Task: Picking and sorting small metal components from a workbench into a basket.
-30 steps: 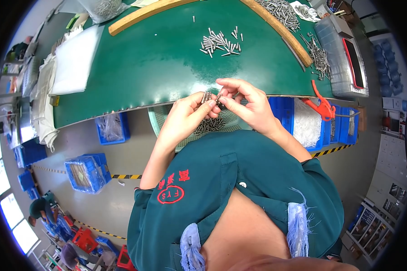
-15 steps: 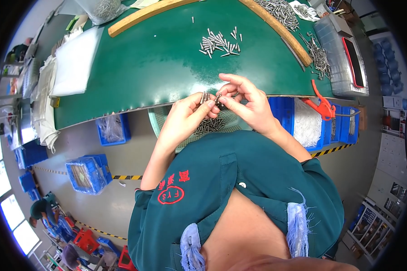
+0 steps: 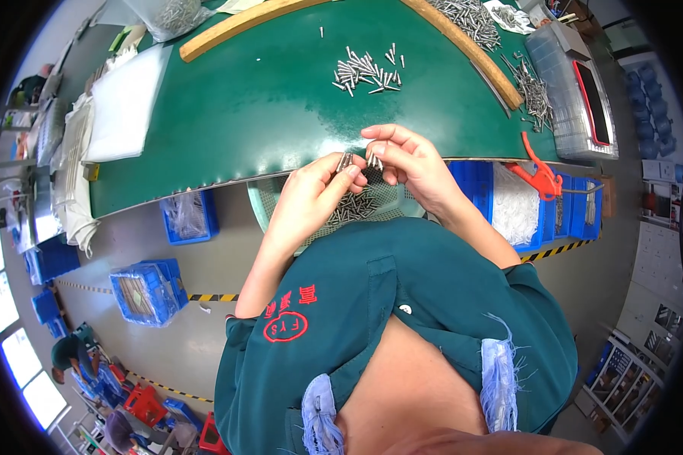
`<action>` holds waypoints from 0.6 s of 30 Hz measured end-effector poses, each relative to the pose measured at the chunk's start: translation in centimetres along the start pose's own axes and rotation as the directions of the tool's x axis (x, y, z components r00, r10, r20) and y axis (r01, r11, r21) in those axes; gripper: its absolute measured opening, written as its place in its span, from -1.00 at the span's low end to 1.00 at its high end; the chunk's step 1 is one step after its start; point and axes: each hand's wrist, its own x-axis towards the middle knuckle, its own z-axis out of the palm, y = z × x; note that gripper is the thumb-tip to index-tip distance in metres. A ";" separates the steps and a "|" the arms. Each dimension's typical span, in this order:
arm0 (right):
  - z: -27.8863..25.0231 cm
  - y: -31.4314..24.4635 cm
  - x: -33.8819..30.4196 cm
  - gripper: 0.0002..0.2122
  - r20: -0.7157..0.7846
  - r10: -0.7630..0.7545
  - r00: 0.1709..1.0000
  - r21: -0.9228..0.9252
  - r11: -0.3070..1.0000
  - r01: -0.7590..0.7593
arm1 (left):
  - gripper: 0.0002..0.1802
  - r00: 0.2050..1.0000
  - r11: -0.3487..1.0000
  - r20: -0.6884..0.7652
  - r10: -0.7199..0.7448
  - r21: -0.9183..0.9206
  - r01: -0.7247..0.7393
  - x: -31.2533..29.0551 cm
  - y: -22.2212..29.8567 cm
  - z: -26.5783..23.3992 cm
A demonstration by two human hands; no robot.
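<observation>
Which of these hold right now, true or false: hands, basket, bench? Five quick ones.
1. The left hand holds small metal parts. True.
2. The right hand is empty. False: the right hand also holds small metal parts.
3. A pale green basket below the hands contains metal pieces. True.
4. The tabletop is white. False: it is green.
5. A loose cluster of metal pins lies beyond the hands. True.
</observation>
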 end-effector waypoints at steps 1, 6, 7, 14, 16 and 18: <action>-0.1 0.2 0.0 -0.74 -0.001 -0.001 1.000 0.000 1.000 0.001 | -0.77 1.000 0.999 0.003 0.015 -0.044 -0.014 0.0 -0.1 -0.1; -0.3 0.1 -0.1 -0.74 0.025 0.055 0.998 0.044 0.997 -0.056 | -0.74 0.997 0.985 0.061 0.038 -0.168 -0.027 0.3 -0.8 -1.1; -0.3 0.1 -0.2 -0.74 0.026 0.056 0.998 0.044 0.997 -0.057 | -0.74 0.993 0.970 0.103 0.048 -0.243 -0.021 0.2 -0.9 -1.2; -0.5 0.4 0.1 -0.75 0.079 0.185 0.980 0.312 0.929 -0.200 | -0.73 0.981 0.923 0.193 0.021 -0.381 0.055 0.3 -1.3 -1.8; -0.6 0.4 0.1 -0.74 0.098 0.227 0.969 0.443 0.862 -0.247 | -0.72 0.982 0.927 0.188 0.030 -0.373 0.043 0.3 -1.3 -1.8; -0.9 0.6 0.2 -0.74 0.151 0.260 0.954 0.544 0.783 -0.300 | -0.72 0.982 0.927 0.187 0.024 -0.373 0.048 0.3 -1.3 -1.8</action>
